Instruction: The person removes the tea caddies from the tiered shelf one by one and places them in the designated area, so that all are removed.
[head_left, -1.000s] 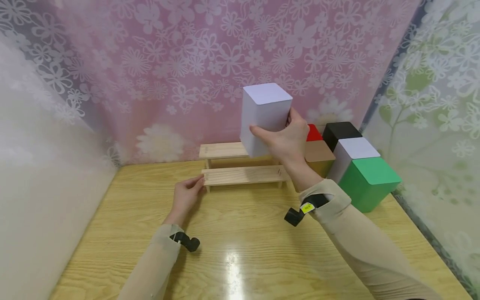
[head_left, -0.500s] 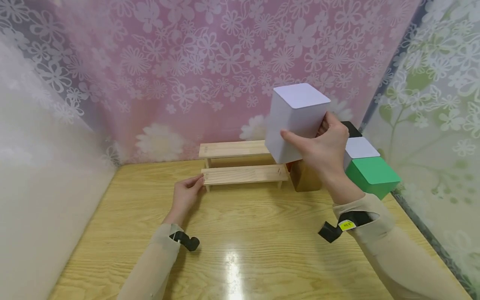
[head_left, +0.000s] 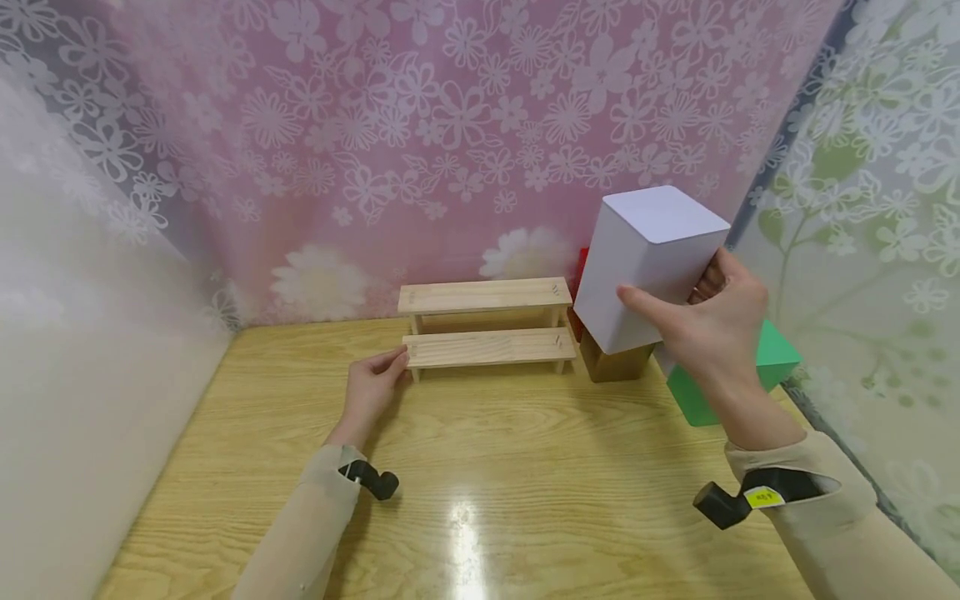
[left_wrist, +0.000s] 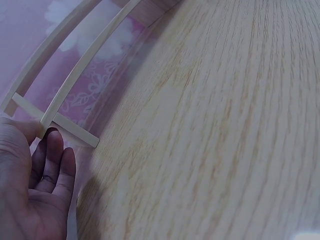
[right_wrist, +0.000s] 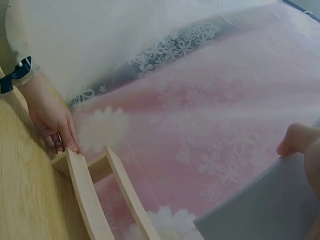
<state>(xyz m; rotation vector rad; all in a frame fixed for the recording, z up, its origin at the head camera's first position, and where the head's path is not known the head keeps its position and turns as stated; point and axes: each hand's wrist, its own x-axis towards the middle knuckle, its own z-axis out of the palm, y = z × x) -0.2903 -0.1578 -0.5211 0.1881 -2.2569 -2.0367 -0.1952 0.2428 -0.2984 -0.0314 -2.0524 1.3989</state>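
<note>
A small two-tier wooden stand (head_left: 487, 348) sits on the table against the back curtain. My left hand (head_left: 369, 396) pinches the left end of its lower board; in the left wrist view, thumb and finger meet at the board's tip and the other fingers (left_wrist: 66, 167) curl loosely beneath. To the right of the stand, my right hand (head_left: 712, 342) grips a tall white box (head_left: 630, 267) above the other boxes. The thumb lies across its near face, while the fingers go behind and are partly hidden. Only a corner of the white box (right_wrist: 265, 200) shows in the right wrist view.
Behind and below the held box stand a red box (head_left: 581, 275), a brown box (head_left: 618, 365) and a green box (head_left: 776, 354), all partly covered. The wooden table (head_left: 480, 467) is bounded by a pink floral curtain (head_left: 450, 125) and pale sheets at the sides.
My right hand has carried the white box rightward and somewhat lower, from above the stand to above the coloured boxes. The black box is now hidden. My left hand has stayed on the stand.
</note>
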